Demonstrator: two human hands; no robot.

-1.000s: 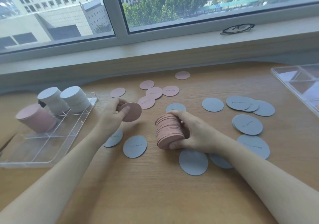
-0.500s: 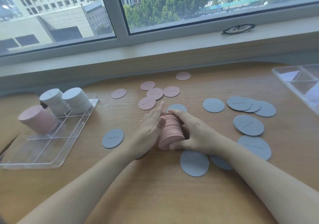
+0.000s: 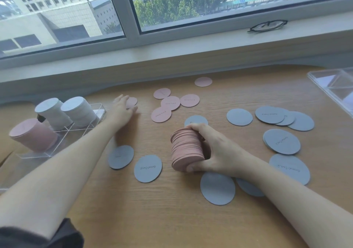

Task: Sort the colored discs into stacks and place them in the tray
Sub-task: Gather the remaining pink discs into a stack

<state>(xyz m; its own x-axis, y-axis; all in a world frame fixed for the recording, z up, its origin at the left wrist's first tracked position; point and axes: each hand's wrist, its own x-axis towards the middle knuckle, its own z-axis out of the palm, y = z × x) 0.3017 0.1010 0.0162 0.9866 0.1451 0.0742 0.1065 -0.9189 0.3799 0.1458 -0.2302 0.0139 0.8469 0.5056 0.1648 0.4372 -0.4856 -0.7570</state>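
My right hand (image 3: 215, 150) grips a tilted stack of pink discs (image 3: 186, 149) at the table's middle. My left hand (image 3: 122, 108) reaches far left, fingers flat on a loose pink disc (image 3: 132, 102) near the clear tray (image 3: 76, 129). The tray holds a pink stack (image 3: 33, 135) and two grey stacks (image 3: 54, 114) (image 3: 79, 110). Several loose pink discs (image 3: 171, 103) lie beyond the held stack. Grey-blue discs (image 3: 148, 168) lie scattered in front and to the right (image 3: 281, 141).
A second clear tray (image 3: 332, 89) sits at the right table edge. Black glasses (image 3: 267, 26) lie on the windowsill behind the wooden table (image 3: 133, 209).
My left hand added its pink disc to the stack, then left it and reached back-left onto a loose pink disc by the tray. My right hand kept holding the stack.
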